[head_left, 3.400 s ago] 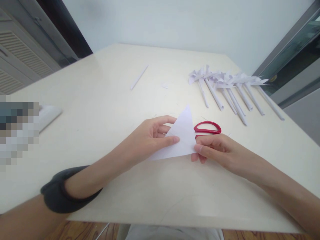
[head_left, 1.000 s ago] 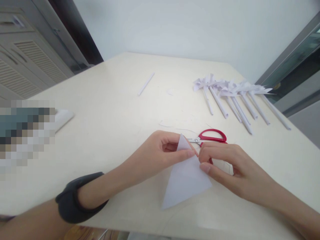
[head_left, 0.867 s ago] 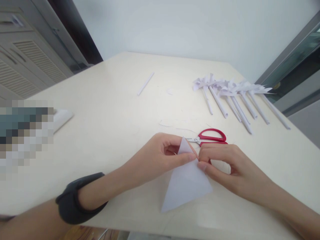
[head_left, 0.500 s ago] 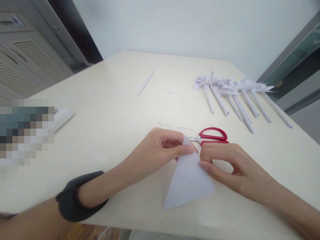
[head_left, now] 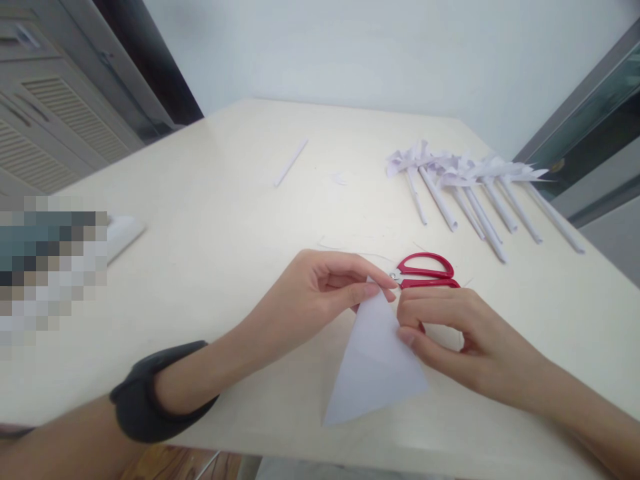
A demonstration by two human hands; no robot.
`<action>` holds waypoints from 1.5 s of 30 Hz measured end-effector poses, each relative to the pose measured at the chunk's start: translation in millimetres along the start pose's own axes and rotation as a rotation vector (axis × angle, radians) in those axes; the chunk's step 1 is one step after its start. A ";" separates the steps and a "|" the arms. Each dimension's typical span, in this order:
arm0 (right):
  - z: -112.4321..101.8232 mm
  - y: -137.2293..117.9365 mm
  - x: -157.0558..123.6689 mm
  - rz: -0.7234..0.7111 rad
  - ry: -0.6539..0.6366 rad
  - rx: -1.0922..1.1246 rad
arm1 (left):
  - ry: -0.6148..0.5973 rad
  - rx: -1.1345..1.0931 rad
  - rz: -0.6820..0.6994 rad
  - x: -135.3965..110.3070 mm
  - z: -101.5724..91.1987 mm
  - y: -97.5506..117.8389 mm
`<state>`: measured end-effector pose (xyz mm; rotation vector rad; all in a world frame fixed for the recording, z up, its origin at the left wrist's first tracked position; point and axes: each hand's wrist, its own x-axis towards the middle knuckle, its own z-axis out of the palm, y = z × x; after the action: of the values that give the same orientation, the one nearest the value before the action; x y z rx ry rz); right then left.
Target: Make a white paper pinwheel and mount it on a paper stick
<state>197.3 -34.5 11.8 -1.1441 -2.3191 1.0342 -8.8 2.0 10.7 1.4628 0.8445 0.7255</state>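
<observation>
A folded triangle of white paper point(head_left: 377, 367) hangs between my hands over the near part of the table, its wide edge toward me. My left hand point(head_left: 333, 287) pinches its top corner between thumb and fingers. Along the triangle's right edge, my right hand point(head_left: 445, 330) grips the paper between thumb and curled forefinger. Just beyond my fingers lie red-handled scissors point(head_left: 427, 283); their blades are hidden behind my left fingers.
Several paper pinwheels on rolled sticks point(head_left: 463, 180) lie in a row at the back right. A rolled paper stick point(head_left: 291, 163) and paper scraps point(head_left: 339, 179) lie farther back on the cream table point(head_left: 200, 200). At the left edge is a blurred-out item point(head_left: 45, 260).
My left fingers have stretched out farther over the paper's tip and now cover the scissor blades. The triangle's lower left corner has shifted slightly toward me.
</observation>
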 end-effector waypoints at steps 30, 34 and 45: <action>-11.7 -8.0 1.6 0.229 0.067 0.268 | -0.052 -0.126 -0.135 0.7 -3.1 -2.1; -12.7 -5.3 -0.1 0.232 0.076 0.320 | -0.070 -0.159 -0.127 1.2 -4.6 -2.4; -11.1 -0.3 1.0 0.212 0.092 0.329 | -0.203 -0.180 -0.159 0.0 -2.3 -3.9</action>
<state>203.0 -28.7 19.4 -1.2870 -1.8963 1.3480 -11.1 3.2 6.9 1.2688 0.7114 0.5104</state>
